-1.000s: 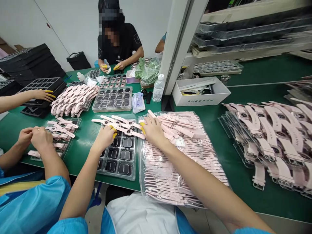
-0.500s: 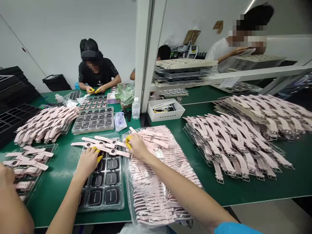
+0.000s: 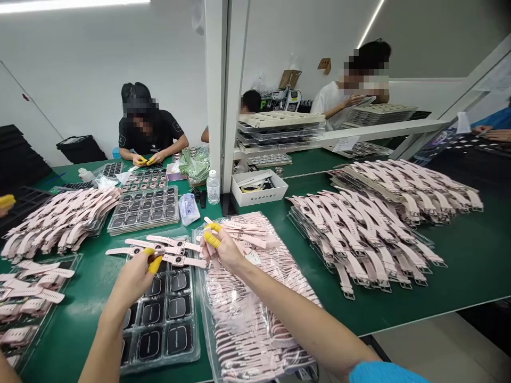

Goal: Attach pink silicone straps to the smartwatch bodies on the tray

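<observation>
My left hand (image 3: 133, 276), in yellow finger cots, pinches a small watch case (image 3: 158, 254) edge-on above the clear plastic tray (image 3: 195, 346). In the tray's pockets sit several dark square watch faces (image 3: 179, 307). Assembled watches with pink straps (image 3: 179, 260) lie across its far end. My right hand (image 3: 225, 250), also in yellow finger cots, is closed over the near-left corner of the loose pink straps (image 3: 249, 226); its fingertips hide what they hold. Under it lies a plastic bag packed with pink watch straps (image 3: 247, 314).
Stacked trays of pink-strapped watches stand at right (image 3: 351, 234) and left (image 3: 59, 213). Behind are a tray stack (image 3: 143, 207), a water bottle (image 3: 213, 187), a white box (image 3: 259, 189) and a frame post (image 3: 225, 106). A co-worker (image 3: 149, 130) sits opposite; another's yellow-tipped fingers (image 3: 6, 203) show at left.
My left hand has lifted off the watches and turned, now with a watch case between its fingers. My right hand has stayed by the straps. A neighbour's arm at left has drawn back.
</observation>
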### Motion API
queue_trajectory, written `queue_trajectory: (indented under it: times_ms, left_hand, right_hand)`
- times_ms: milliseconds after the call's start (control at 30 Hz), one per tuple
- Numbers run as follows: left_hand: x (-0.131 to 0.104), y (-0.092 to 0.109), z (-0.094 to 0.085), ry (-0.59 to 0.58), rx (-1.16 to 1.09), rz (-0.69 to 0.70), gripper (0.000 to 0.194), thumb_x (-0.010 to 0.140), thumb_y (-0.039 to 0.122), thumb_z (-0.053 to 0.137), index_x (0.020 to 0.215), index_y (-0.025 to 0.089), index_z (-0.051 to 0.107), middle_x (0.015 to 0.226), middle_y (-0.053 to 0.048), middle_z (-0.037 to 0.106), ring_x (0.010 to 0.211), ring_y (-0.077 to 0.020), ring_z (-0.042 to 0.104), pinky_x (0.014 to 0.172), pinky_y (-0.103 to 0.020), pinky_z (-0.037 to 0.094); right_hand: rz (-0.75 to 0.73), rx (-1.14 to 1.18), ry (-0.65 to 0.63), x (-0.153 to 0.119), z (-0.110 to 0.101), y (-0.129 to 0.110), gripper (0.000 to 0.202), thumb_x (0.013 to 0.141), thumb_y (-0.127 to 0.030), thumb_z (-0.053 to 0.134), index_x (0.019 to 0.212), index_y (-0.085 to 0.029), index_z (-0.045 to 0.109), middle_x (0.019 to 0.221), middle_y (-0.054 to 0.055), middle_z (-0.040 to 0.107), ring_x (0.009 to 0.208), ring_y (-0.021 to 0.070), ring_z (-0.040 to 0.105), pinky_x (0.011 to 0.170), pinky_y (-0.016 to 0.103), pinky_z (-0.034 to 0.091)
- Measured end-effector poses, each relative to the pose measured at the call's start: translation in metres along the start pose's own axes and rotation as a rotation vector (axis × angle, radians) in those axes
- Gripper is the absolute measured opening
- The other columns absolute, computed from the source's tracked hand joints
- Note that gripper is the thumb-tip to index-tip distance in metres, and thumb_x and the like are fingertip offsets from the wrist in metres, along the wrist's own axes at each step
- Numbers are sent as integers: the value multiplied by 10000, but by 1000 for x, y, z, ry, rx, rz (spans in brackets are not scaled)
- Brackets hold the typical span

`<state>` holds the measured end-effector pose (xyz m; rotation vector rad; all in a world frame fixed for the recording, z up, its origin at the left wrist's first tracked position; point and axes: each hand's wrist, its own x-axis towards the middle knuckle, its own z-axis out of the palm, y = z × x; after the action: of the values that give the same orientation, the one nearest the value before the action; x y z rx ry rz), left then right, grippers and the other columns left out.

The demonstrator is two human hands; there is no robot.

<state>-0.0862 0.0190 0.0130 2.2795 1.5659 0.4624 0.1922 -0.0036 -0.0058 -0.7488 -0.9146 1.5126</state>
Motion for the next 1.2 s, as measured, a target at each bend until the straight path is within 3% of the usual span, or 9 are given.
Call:
queue_trajectory:
  times_ms: [67, 167, 267, 367, 600, 767, 967, 1200]
  left_hand:
    - [5, 18, 11, 33, -314, -10, 267, 975, 453, 510, 1100, 220, 547, 1040, -85, 728, 908, -241, 704, 807, -367, 558]
    - [13, 38, 48, 39, -641, 46, 244, 983, 406, 505, 1127, 210, 487, 1036, -85, 714, 889, -207, 707, 821, -362, 585]
    - [16, 41, 84, 59, -687, 93, 236, 980, 342, 495, 1172, 205, 510, 1103, -107, 706, 1004, -222, 709, 929, -405, 583]
    - [14, 34, 99, 47, -594, 142, 328, 957, 257, 495, 1276, 210, 554, 1220, -127, 697, 1173, -256, 675, 1057, -464, 533]
    - [11, 24, 94, 91, -439, 264, 501, 870, 135, 457, 1336, 215, 623, 1324, -126, 692, 1257, -270, 647, 1117, -477, 511]
    - [11, 23, 89, 67, -393, 376, 498, 884, 130, 441, 1316, 237, 663, 1328, -108, 701, 1272, -266, 644, 1120, -458, 516]
    - [10, 25, 92, 93, -416, 317, 441, 925, 138, 439, 1304, 217, 651, 1295, -120, 702, 1244, -263, 653, 1101, -446, 519]
    - [5, 34, 91, 89, -411, 325, 493, 934, 123, 454, 1403, 194, 590, 1322, -148, 630, 1266, -273, 596, 1113, -464, 487]
  right_hand:
    - [121, 22, -115, -5, 6, 8, 547, 796, -654, 775, 982, -258, 446, 749, -50, 640, 502, 111, 532, 470, 240, 385]
    - [308, 71, -219, -10, 14, 21, 530, 811, -674, 746, 924, -236, 468, 630, -73, 558, 467, 90, 457, 464, 225, 330]
    - [439, 87, -193, -12, 17, 29, 536, 835, -727, 668, 891, -222, 498, 552, -85, 477, 440, 79, 378, 457, 216, 278]
    - [471, 2, -111, -10, 17, 30, 500, 856, -693, 654, 848, -217, 501, 524, -89, 447, 416, 67, 321, 441, 210, 205]
    - [468, -105, -162, -11, 20, 27, 374, 819, -491, 730, 831, -221, 471, 607, -84, 508, 402, 36, 297, 411, 203, 137]
    - [577, -107, -220, -11, 17, 22, 290, 803, -393, 691, 763, -215, 465, 535, -91, 456, 370, 32, 257, 382, 200, 117]
    - [575, -7, -137, -5, 10, 32, 178, 773, -325, 639, 796, -206, 508, 533, -83, 466, 377, 42, 245, 383, 195, 88]
    - [583, 105, -125, -6, 7, 39, 251, 748, -375, 663, 802, -214, 478, 544, -86, 463, 387, 33, 241, 393, 176, 96]
